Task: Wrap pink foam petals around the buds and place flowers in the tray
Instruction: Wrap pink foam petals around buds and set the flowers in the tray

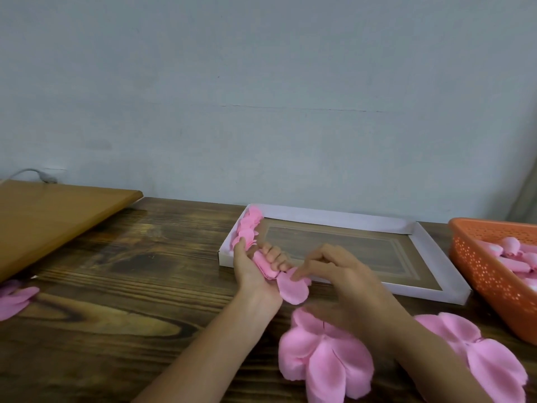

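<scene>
The left hand [255, 269] is clenched round a pink bud [266, 264], a rolled piece lying across the palm with the fingers curled over it. It is held above the table [130, 271], just at the tray's near left corner. A string of petals [247, 228] rises from this hand over that corner. Whether it rests in the tray cannot be told.

The right hand [337, 274] has bent fingertips on a petal [292, 290] that hangs just below the bud. Its thumb is hidden, so I cannot tell whether it pinches the petal or only touches it.

The tray [319, 218] is a shallow white box with a brown floor, lying behind both hands. To its right stands an orange basket [479, 274] with perforated walls, holding several pink buds [511, 257].

Two petal sheets lie on the table near the person, one [322, 356] under the right forearm and another [488, 356] to the right of it, beside the basket. More petals [14, 299] lie at the left edge, below a wooden board [58, 219].
</scene>
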The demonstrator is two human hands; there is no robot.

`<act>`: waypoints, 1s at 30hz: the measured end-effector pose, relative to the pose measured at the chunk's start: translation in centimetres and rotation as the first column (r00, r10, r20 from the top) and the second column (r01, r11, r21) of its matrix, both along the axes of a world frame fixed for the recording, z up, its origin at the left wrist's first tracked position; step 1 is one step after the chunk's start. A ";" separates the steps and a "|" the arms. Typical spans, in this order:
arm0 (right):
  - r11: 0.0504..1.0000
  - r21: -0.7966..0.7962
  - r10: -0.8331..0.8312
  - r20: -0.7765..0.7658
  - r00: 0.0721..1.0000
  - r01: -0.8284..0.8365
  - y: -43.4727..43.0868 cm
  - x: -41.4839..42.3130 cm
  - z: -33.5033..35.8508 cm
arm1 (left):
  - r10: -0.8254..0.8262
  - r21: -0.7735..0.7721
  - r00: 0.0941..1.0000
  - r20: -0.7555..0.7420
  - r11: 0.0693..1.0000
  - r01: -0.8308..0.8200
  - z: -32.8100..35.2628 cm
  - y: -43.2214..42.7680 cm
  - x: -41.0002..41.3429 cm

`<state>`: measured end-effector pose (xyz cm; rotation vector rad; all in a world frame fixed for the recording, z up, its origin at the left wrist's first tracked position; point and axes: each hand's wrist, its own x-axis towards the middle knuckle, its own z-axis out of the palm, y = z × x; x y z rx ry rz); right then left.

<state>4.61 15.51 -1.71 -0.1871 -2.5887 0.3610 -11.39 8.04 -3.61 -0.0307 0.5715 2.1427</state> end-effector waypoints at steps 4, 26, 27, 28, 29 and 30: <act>0.993 0.115 0.016 -0.126 0.992 -0.001 -0.4 -0.5 -0.6 | 0.013 0.035 1.000 -0.016 0.999 -0.013 0.3 0.1 0.4; 0.989 0.003 -0.125 -0.531 0.838 0.150 -2.9 -1.9 -1.4 | -0.040 0.129 0.964 -0.263 0.989 0.076 0.2 0.1 3.9; 0.984 0.005 -0.144 -0.554 0.820 0.176 -3.0 -2.1 -1.6 | -0.044 0.130 0.964 -0.261 0.988 0.081 0.3 0.0 3.9; 0.981 -0.006 -0.165 -0.565 0.809 0.196 -3.0 -2.2 -1.8 | -0.051 0.128 0.965 -0.256 0.988 0.087 0.4 -0.1 3.9; 0.977 -0.024 -0.186 -0.572 0.799 0.211 -3.0 -2.3 -2.0 | -0.060 0.122 0.966 -0.250 0.988 0.093 0.5 -0.1 4.0; 0.974 -0.035 -0.204 -0.578 0.790 0.225 -3.0 -2.4 -2.2 | -0.071 0.116 0.968 -0.241 0.988 0.101 0.5 -0.2 4.1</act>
